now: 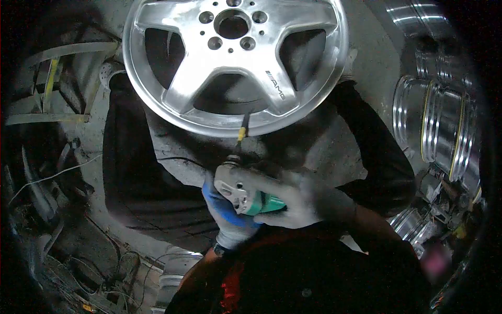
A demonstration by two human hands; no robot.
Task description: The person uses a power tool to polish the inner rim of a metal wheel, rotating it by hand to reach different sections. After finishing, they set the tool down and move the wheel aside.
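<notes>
A silver five-spoke alloy wheel (230,68) with AMG lettering lies in front of me, between my bent legs. Gloved in grey, my right hand (300,201) wraps round the green and metal body of a power tool (246,193). My left hand (227,212), in a grey and blue glove, holds the tool's head from the left side. From the head a thin shaft with a yellow band (242,133) points up, its dark tip over the wheel's near rim. Whether the tip touches the rim I cannot tell.
Several shiny wheels (434,120) are stacked at the right. A metal frame (68,83) stands at the upper left. Cables (120,256) and scrap lie at the lower left, beside another wheel (178,272). A thin cord (57,175) crosses the floor at the left.
</notes>
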